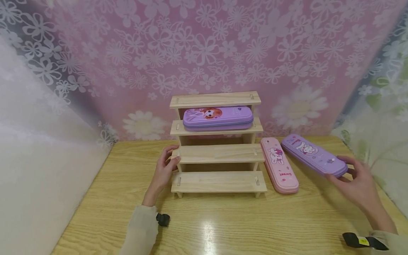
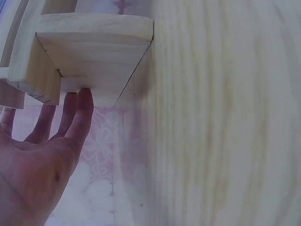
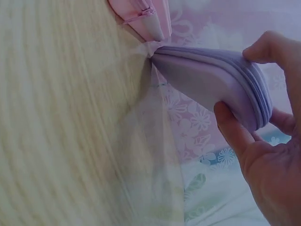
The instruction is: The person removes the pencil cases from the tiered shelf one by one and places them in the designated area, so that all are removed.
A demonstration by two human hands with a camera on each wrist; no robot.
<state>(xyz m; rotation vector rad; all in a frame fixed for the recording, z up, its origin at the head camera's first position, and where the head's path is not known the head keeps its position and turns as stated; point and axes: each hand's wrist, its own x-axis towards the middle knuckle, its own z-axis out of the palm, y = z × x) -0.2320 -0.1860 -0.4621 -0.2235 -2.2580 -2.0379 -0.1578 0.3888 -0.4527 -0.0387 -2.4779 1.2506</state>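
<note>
A stepped wooden rack (image 1: 220, 182) stands on the table, and my left hand (image 1: 165, 164) grips the left end of its second step from the bottom. In the left wrist view, the fingers (image 2: 82, 115) reach up against the rack's side. My right hand (image 1: 360, 180) holds the near end of a purple pencil case (image 1: 313, 156) with a cartoon print, thumb on one side and fingers on the other. Its held end is raised and tilted, as the right wrist view shows, with the far end low by the table. A pink pencil case (image 1: 278, 164) lies between it and the rack.
Another purple pencil case (image 1: 218, 117), printed with a red-haired doll, lies across the rack's second step from the top. A pink floral cloth (image 1: 204, 53) hangs behind the wood-grain table (image 1: 223, 226). Pale cloth walls (image 1: 38, 148) stand at both sides.
</note>
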